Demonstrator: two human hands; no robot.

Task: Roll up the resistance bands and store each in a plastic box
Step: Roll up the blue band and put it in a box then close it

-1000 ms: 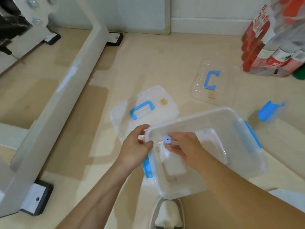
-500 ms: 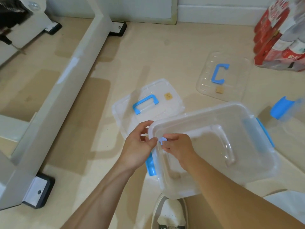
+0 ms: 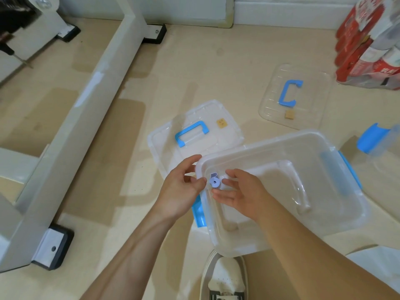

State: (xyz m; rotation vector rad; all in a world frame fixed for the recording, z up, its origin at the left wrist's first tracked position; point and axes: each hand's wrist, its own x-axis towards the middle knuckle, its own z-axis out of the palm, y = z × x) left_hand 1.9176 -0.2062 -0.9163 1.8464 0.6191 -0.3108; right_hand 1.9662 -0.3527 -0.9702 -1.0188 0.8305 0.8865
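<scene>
Can't tell which fingers actually pinch the band [image 3: 214,182], it's tiny, rolled, over the box [image 3: 324,217] corner. My left hand [image 3: 181,189] curled at the rim, right hand [image 3: 240,191] half-open beside the roll.

Home floor [image 3: 216,61], packaged bottles [image 3: 368,46]

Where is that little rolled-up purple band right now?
The rolled band is near the middle of the head view, pinched between the left hand and right hand, just above the open clear box.
</scene>
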